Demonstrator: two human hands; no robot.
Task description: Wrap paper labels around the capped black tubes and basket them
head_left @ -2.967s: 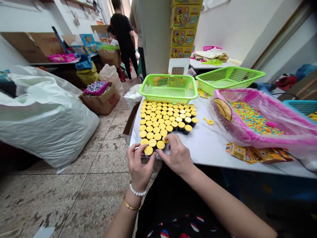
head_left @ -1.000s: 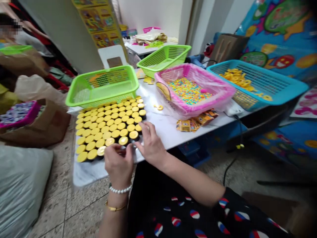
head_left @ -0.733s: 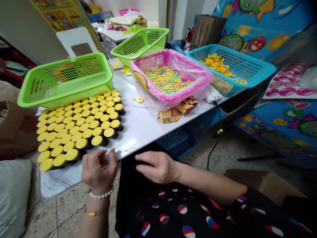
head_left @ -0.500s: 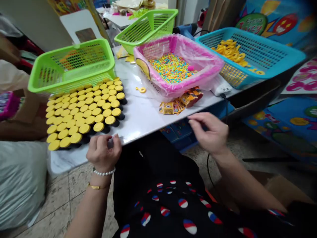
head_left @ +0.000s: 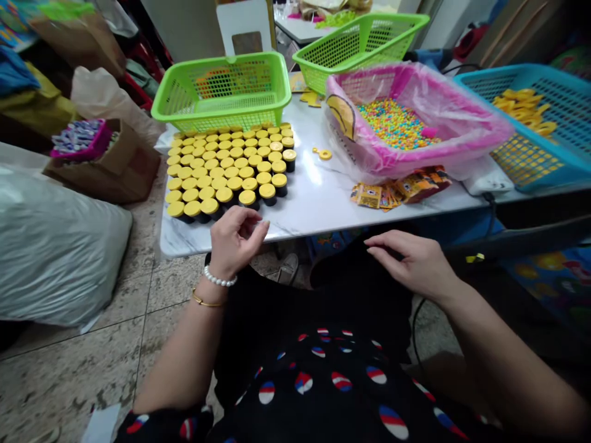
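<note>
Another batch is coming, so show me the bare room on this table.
The widest bare patch of the marble table lies along its front edge, between the yellow-capped jars and the sachets. A narrower strip runs up past the yellow ring, beside the pink-lined tray. The far end is crowded: the green basket sits hard against the jars.

On the table (head_left: 314,209), a block of capped jars (head_left: 226,172) stands at the near left, with a mesh basket (head_left: 221,114) just behind it and a second mesh basket (head_left: 360,55) farther back to the right. Right of the jars sits a plastic-lined tray (head_left: 462,123) holding beads (head_left: 394,123), with sachets (head_left: 397,191) just before it and a third mesh basket (head_left: 503,72) beside it on the right. The left hand (head_left: 235,243) is just before the jars, at the table's near edge; the right hand (head_left: 410,264) is before that edge, farther right. A sack (head_left: 55,246) lies on the floor left of the table.
</note>
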